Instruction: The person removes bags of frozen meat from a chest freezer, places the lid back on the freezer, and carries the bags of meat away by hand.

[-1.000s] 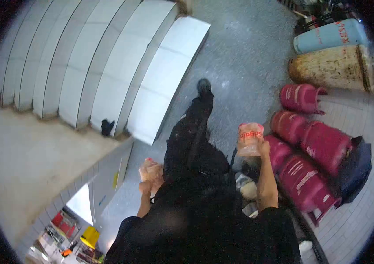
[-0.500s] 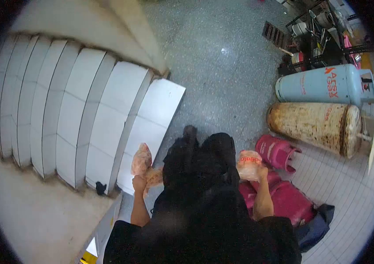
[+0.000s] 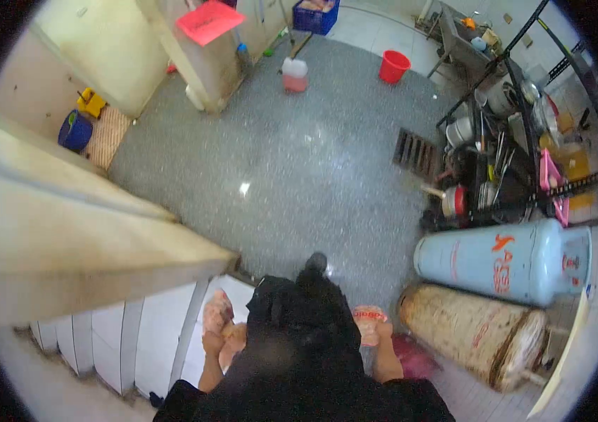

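At the lower left, my left hand (image 3: 211, 343) is closed on a clear plastic bag of pinkish pieces (image 3: 218, 315) that look like raw meat. A second, more orange-tan bag (image 3: 233, 336) hangs beside it, partly behind my black clothing. My right hand (image 3: 383, 332) grips a pale plastic bag with red lettering (image 3: 369, 320); its contents are not clear. Both bags hang at my sides, away from my legs. Below my right hand is a blurred magenta gas cylinder (image 3: 411, 357).
White tiled stairs (image 3: 162, 330) and a wall end (image 3: 200, 271) are on my left. A blue gas cylinder (image 3: 475, 260) and a rusty one (image 3: 468, 330) stand right, below a pot rack (image 3: 496, 204). Ahead are a floor drain (image 3: 417, 153), red bucket (image 3: 394, 67), jug (image 3: 295, 75) and blue crate (image 3: 315, 20).
I have walked forward past the stairs, and my view has tilted up to the room ahead. Both bags stay in my hands. The cylinders now sit lower in view.
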Demonstrator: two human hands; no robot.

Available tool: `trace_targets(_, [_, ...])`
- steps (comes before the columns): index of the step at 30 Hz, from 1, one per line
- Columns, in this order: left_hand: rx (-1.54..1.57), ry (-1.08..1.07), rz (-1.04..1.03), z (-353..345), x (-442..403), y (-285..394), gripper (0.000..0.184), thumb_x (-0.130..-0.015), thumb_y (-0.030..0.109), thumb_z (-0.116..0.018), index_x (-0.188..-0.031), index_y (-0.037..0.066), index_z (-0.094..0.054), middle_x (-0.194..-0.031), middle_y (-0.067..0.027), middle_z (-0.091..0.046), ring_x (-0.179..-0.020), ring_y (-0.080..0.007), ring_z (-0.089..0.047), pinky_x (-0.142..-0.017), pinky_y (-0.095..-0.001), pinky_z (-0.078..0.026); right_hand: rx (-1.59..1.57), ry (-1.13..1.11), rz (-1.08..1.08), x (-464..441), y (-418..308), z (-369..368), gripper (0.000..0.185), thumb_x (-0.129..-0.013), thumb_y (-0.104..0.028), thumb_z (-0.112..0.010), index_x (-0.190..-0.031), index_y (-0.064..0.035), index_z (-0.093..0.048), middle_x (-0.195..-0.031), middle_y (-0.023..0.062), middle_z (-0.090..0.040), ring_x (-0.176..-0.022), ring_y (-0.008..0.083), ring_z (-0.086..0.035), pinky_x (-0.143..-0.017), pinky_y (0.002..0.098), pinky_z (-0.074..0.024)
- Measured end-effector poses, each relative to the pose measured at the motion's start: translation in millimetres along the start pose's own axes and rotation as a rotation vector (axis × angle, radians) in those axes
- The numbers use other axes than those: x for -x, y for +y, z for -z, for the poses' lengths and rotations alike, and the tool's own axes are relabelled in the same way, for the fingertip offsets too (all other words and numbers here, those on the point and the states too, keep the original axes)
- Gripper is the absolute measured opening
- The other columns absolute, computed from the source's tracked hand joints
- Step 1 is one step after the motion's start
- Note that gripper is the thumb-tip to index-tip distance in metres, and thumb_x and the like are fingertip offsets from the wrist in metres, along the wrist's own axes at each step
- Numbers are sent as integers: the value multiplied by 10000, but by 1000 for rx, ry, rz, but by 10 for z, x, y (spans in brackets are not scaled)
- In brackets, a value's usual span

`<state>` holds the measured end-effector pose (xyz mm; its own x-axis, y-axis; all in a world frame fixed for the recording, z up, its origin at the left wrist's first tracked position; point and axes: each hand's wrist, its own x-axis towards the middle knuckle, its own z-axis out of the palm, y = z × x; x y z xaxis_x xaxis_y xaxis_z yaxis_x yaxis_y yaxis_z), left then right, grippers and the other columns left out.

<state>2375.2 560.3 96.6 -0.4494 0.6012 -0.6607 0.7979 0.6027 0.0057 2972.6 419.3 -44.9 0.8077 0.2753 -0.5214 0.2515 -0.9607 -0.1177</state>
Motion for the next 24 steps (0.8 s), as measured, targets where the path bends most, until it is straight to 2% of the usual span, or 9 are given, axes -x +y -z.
trace_targets(1, [-123, 121, -185, -485, -554, -214, 622, -801, 610, -578, -1133, 88, -635, -927, -264, -649, -856, -413, -646, -714, -504, -512, 12, 7, 43, -278, -225, 96, 661, -893, -552, -412, -911, 48, -688, -987, 341, -618, -991, 474, -600, -871, 496, -478])
trace_targets(3, [-166, 22, -123, -208, -480, 508, 472, -801, 411, -579, -987, -20, -639, -939, -287, -650, -880, -420, -650, -759, -491, -515, 39, -117, 45, -523, -713, 468, 633, -892, -541, -423, -1002, 36, -658, -1064, 329, -594, -1041, 459, -580, -910, 481, -458])
trace_targets(6, [-115, -27, 19, 204, -305, 1742, 434, -825, 336, -553, -960, -69, -634, -919, -273, -657, -852, -438, -650, -761, -480, -527, 36, -309, 24, -1169, -1695, 1094, 621, -894, -512, -446, -1178, 19, -597, -1214, 317, -547, -1139, 433, -540, -987, 459, -419])
trace_targets(10, [-166, 81, -347, 145, -1132, 2740, 367, -836, 345, -562, -987, 20, -644, -836, -191, -642, -766, -383, -643, -692, -456, -522, 114, -255, 115, -2221, -2768, 1393, 592, -909, -487, -409, -1141, 16, -621, -1184, 316, -559, -1107, 449, -548, -970, 482, -423])
trace_targets(14, [-63, 332, -889, 1032, -1885, 4771, 206, -758, 171, -650, -941, 95, -591, -756, -110, -606, -700, -291, -621, -640, -395, -497, 77, -156, 246, -3319, -3615, 1399, 572, -913, -463, -396, -1078, 25, -646, -1125, 296, -596, -1065, 450, -568, -935, 506, -440])
trace_targets(16, [210, 307, -889, 1325, -2311, 5356, 164, -743, 152, -643, -872, 74, -580, -762, -112, -600, -715, -297, -616, -639, -390, -495, 96, -145, 221, -3430, -4366, 1900, 558, -912, -451, -399, -1065, 23, -650, -1045, 294, -623, -1000, 452, -597, -888, 500, -469])
trace_targets(19, [98, 358, -954, 2173, -2508, 6524, 119, -777, 150, -593, -826, 43, -576, -758, -110, -599, -724, -296, -614, -647, -382, -485, 125, -149, 199, -3881, -5402, 2531, 564, -911, -462, -405, -1037, 24, -661, -989, 300, -635, -964, 455, -609, -858, 489, -484])
trace_targets(21, [89, 443, -938, 2581, -2526, 7084, 190, -801, 212, -575, -809, 25, -607, -815, -154, -620, -790, -327, -623, -708, -410, -486, 136, -188, 288, -4488, -5501, 2522, 587, -906, -493, -416, -1012, 27, -668, -963, 305, -638, -955, 459, -610, -849, 475, -489])
trace_targets(24, [324, 529, -791, 2793, -3155, 7732, 340, -813, 327, -583, -820, -1, -671, -974, -258, -651, -950, -394, -637, -843, -480, -493, -25, -103, 105, -5165, -6027, 2485, 643, -893, -568, -425, -993, 12, -685, -932, 309, -643, -949, 445, -622, -854, 475, -490])
